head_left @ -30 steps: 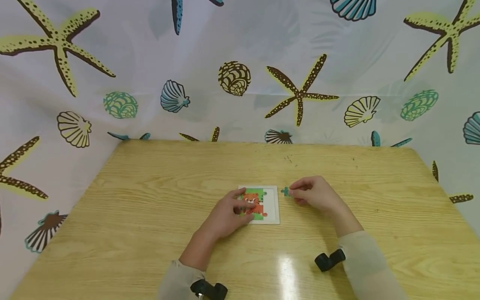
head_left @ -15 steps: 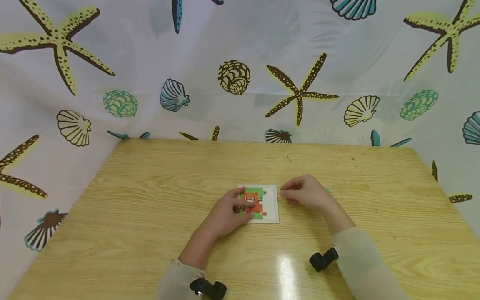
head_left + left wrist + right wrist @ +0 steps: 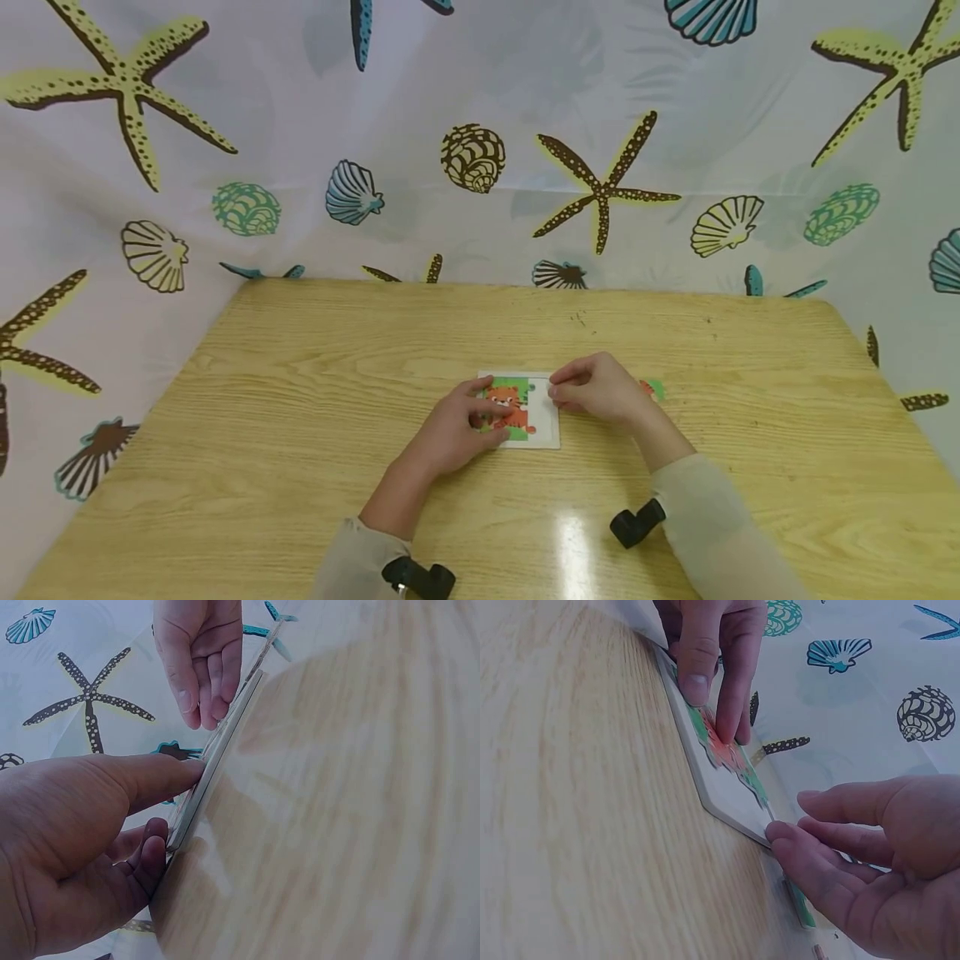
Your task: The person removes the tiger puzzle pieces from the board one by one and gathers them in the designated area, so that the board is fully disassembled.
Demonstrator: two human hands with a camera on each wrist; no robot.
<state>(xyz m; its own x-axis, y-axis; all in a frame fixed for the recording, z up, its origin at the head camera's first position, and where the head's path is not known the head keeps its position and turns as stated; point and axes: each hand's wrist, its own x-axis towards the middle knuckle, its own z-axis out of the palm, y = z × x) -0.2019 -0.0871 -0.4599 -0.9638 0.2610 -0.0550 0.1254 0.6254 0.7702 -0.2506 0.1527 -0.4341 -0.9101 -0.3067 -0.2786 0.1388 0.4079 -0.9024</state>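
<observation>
A small white-framed jigsaw puzzle (image 3: 543, 417) lies on the table, with an orange tiger on green filling its left part. White backing shows along the right side of the frame. My left hand (image 3: 446, 429) rests on the puzzle, its extended fingers touching the tiger picture. At the frame's upper right edge, my right hand (image 3: 600, 389) keeps thumb and fingers pinched together. The teal puzzle piece seen between them earlier is hidden now. Another puzzle piece (image 3: 654, 388), green and orange, lies on the table just beyond the right hand.
The wooden table (image 3: 300, 400) runs back to a white cloth (image 3: 405, 100) printed with starfish and shells. Black wrist cameras sit on the left sleeve (image 3: 356, 562) and the right sleeve (image 3: 712, 521).
My right hand has moved left to the puzzle's right edge, and the teal piece in its fingers has gone out of sight. The loose piece behind it has come into view. The left hand stays put.
</observation>
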